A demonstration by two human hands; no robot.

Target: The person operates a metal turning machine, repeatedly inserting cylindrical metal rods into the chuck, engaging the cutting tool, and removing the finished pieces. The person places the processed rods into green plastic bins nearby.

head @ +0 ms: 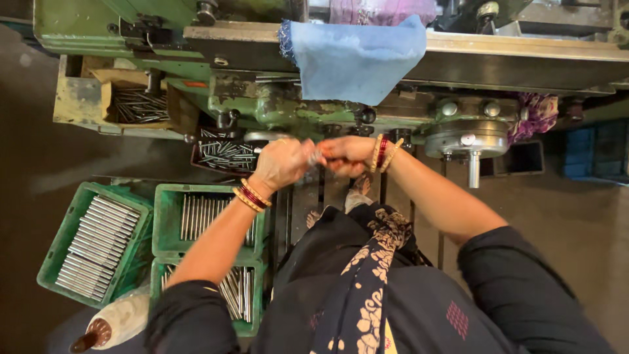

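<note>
In front of the green machine, the two hands met just below its bed. The left hand was curled, its fingers pressed together around a small metal pin, whose bright end showed between the two hands. The right hand was closed too, its fingertips pinching the same pin from the other side, so that the hands touched. Both wrists carried red and gold bangles.

A blue cloth hung over the edge of the machine bed, straight above the hands. To the right of the hands sat a round grey dial with a short handle pointing down. Just beside the left hand, under the machine, a dark tray held a loose heap of thin pins. Farther left, a worn cream box on the machine held more of them, lying at all angles.

On the floor by the left arm stood three green crates. The far-left one was tilted and packed with long steel rods lying side by side; the two nearer crates, one behind the other, held thinner rods in rows. A wrapped bottle lay near the lowest crate. A patterned scarf hung down the person's dark clothes.
</note>
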